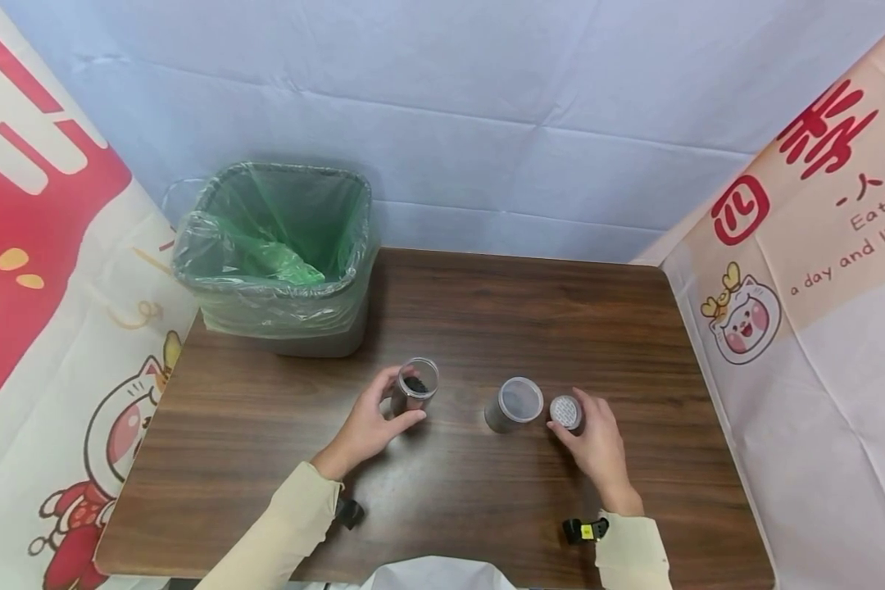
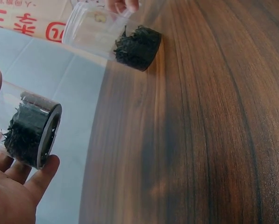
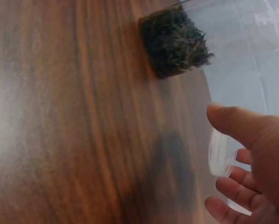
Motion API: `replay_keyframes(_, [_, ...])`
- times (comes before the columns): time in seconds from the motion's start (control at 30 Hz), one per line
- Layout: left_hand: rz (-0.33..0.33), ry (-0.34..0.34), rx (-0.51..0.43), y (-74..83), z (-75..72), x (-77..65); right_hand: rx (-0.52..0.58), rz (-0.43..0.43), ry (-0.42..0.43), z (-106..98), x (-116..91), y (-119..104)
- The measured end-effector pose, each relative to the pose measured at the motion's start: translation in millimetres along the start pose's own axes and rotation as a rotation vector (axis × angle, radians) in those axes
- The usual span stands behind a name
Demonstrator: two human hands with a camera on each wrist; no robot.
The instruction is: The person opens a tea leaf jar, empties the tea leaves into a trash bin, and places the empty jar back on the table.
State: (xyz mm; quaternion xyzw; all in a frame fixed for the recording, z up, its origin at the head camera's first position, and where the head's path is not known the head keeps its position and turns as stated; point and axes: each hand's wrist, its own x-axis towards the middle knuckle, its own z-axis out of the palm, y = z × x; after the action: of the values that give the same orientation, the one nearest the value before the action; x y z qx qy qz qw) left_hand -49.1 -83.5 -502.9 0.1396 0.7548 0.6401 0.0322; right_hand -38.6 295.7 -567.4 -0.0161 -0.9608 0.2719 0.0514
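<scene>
My left hand (image 1: 372,422) holds a clear jar (image 1: 406,397) with its thumb and fingers around the side. Dark dried leaves lie in the bottom of this jar, and its base shows raised off the table in the left wrist view. A second clear jar (image 1: 503,414), also with dark dried leaves (image 3: 174,42) at its bottom, stands upright on the table between my hands. To its right, my right hand (image 1: 597,438) holds a small clear round lid (image 3: 219,153) between thumb and fingers. From above, the lid has a whitish, printed-looking top.
A bin (image 1: 324,340) lined with a green translucent bag (image 1: 280,307) stands at the table's back left. Behind the brown wooden table (image 1: 531,303) hangs a pale cloth (image 1: 450,123), with printed cloths at both sides. A black strap (image 1: 586,530) is at my right wrist.
</scene>
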Motion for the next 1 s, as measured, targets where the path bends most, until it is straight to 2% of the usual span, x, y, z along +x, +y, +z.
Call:
replay_keyframes(0.47, [0.026,-0.004,0.007,0.0,-1.4,0.1,-0.020,0.057,-0.072,9,-5,10])
replay_keyframes(1.0, [0.040,-0.005,0.029,1.7,-2.2,1.1,-0.041,0.055,-0.105,11,-3,14])
